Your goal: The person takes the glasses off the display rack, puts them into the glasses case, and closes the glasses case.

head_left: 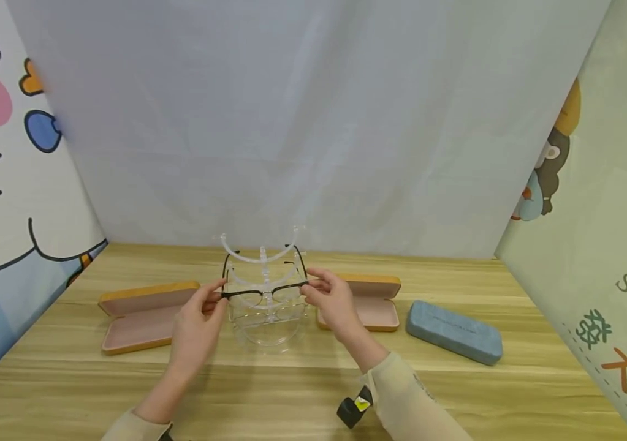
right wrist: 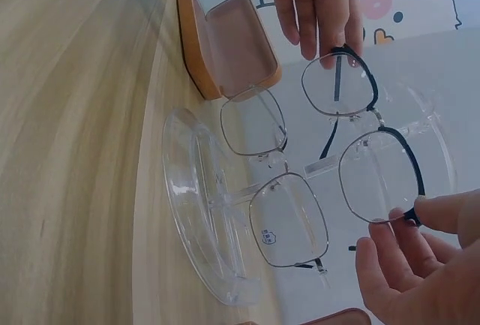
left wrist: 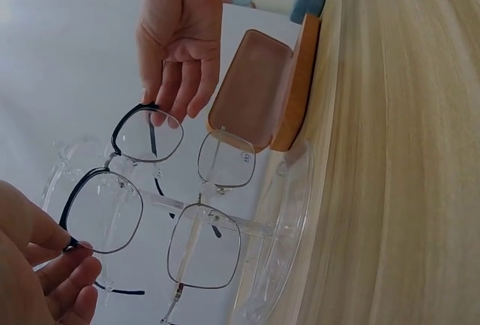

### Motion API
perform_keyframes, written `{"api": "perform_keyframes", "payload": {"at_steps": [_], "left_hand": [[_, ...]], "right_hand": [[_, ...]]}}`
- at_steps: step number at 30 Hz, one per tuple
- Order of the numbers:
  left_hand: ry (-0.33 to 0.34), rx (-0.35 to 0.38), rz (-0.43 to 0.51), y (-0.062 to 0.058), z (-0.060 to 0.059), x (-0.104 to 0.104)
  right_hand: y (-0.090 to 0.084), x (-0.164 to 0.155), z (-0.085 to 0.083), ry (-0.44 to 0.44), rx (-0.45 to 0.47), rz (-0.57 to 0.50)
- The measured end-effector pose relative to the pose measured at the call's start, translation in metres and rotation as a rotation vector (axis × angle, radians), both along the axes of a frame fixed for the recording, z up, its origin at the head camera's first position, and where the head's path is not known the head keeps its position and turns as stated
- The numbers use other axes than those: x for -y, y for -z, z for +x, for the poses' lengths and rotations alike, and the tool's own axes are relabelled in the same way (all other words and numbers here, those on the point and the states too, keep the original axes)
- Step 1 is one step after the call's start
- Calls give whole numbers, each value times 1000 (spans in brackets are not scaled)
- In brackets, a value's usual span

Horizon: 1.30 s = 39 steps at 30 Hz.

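Both hands pinch one pair of black half-rim glasses [head_left: 241, 294] by the outer front corners. My left hand [head_left: 196, 324] has thumb and fingers at the left hinge, and my right hand [head_left: 336, 303] does the same at the right one. The temples point back, away from me. The pair is at an upper level of a clear plastic display stand [head_left: 264, 263]; I cannot tell whether the stand bears it. Just below sits a second pair, thin metal-rimmed glasses [left wrist: 204, 246], on the stand. The stand's curved clear base [right wrist: 202, 205] rests on the wooden table.
An open orange case [head_left: 144, 331] with pink lining lies left of the stand. Another open case [head_left: 376, 312] is behind my right hand, and a closed blue case [head_left: 453, 332] lies farther right. Near my right sleeve is a black object [head_left: 350, 413] with a yellow mark. A pale curtain [head_left: 302, 122] hangs behind.
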<state>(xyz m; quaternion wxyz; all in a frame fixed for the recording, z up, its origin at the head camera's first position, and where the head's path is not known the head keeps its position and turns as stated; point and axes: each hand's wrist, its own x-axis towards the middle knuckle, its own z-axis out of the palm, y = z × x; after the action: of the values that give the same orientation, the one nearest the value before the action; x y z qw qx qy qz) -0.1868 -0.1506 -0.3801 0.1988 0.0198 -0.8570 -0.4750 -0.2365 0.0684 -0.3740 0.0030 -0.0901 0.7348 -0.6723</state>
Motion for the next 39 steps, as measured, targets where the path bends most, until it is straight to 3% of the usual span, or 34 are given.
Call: {"api": "perform_keyframes", "payload": {"at_steps": [15,24,39], "left_hand": [[10,-133,-81,-11,6,0],[29,-241,-123,-23,16,-5],[79,-349,-128,-36,32,-17]], "right_hand": [[-8,-12,15,-46,-15,-34],[-14,-19,26,6,-27,-61],[-25,-35,45,42,-75,-131]]}}
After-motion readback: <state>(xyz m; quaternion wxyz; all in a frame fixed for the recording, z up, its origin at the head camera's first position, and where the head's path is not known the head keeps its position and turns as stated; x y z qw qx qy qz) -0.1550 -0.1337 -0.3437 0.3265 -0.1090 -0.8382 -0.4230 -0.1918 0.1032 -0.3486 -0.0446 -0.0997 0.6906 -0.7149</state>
